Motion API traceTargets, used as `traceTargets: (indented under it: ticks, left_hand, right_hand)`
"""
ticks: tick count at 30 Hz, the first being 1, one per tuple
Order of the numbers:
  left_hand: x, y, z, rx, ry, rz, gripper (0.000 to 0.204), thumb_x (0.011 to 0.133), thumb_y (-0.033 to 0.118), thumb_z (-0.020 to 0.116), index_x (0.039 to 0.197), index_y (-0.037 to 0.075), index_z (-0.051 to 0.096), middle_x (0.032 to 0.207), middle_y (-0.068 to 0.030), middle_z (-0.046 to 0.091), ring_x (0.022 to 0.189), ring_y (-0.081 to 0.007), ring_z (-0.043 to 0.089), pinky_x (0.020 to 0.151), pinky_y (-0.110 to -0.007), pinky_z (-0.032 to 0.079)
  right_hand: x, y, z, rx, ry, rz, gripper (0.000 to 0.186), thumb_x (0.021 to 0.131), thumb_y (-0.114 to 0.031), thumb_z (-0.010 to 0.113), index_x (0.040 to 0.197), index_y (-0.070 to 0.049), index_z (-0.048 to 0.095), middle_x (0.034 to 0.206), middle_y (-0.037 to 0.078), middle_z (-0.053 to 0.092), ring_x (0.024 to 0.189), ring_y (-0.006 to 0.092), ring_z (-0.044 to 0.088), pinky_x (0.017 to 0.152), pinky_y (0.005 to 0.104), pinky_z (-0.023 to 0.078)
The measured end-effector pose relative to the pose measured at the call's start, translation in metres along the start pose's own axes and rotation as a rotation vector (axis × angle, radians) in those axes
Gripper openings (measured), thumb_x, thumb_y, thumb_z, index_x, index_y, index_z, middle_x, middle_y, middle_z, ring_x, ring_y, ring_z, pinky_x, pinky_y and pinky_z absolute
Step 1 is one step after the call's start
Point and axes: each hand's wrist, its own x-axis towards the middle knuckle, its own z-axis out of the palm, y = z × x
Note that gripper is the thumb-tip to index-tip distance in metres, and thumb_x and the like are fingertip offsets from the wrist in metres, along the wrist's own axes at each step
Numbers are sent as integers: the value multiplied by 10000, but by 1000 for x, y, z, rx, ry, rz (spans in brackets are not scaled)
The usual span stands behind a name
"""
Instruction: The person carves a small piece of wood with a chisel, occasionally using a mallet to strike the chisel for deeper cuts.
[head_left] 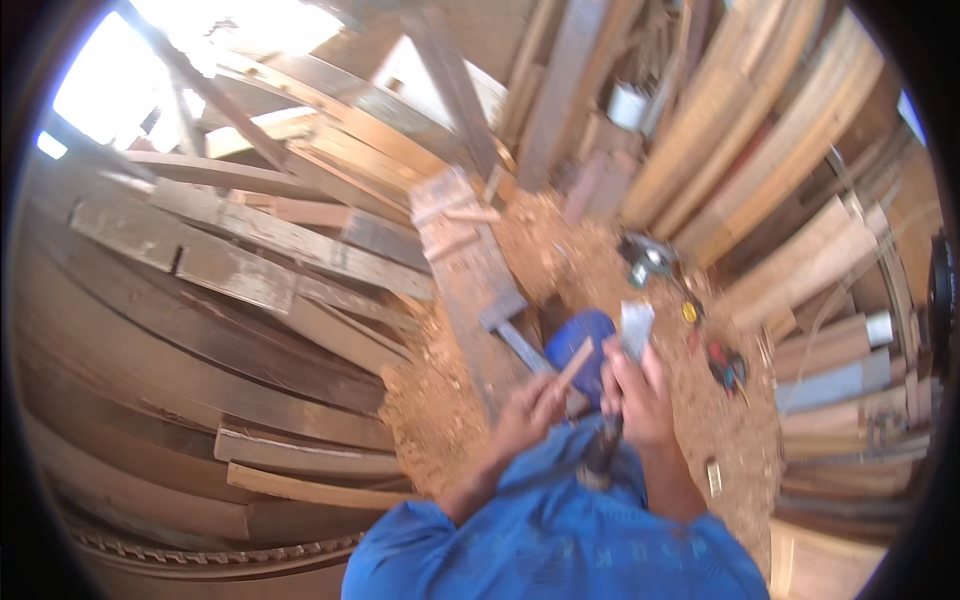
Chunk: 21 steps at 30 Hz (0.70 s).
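Note:
My left hand (530, 412) is closed on a small thin strip of wood (575, 363), which points up and to the right. In my right hand (642, 395) is a chisel with a broad, pale metal blade (637, 325) pointing away from me. Its dark handle (601, 452) extends below the fist, towards my blue clothing. The strip and the blade are apart. Just left of them, a hammer (522, 348) with a bluish handle lies on a worn wooden plank bench (462, 262). A rounded blue thing (582, 338) shows between and beyond my hands; its kind is unclear.
Stacked boards (330, 350) fill the left side, and long timbers (730, 120) lean at the far right. On the shaving-covered floor (545, 240) lie a dark green power tool (648, 258), a small yellow-and-black thing (690, 312) and a red-and-black tool (727, 368). A white container (627, 106) stands at the back.

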Motion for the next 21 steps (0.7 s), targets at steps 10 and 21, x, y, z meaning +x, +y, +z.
traceTargets:
  ticks: [10, 21]
  left_hand:
    - [23, 18, 35, -45, -174, 152, 235, 1005, 220, 489, 938, 26, 602, 625, 2, 535, 566, -77, 500, 541, -242, 427]
    - [47, -2, 15, -692, -168, -117, 368, 1037, 350, 393, 853, 77, 556, 575, 34, 432, 482, -65, 367, 455, -225, 285]
  right_hand:
    - [16, 17, -43, -323, 185, -222, 173, 909, -185, 660, 915, -31, 582, 667, -33, 537, 494, 18, 453, 440, 194, 371]
    - [5, 18, -1, 509, 41, 89, 207, 1021, -207, 407, 1103, -39, 496, 748, 45, 522, 502, 83, 460, 460, 263, 452]
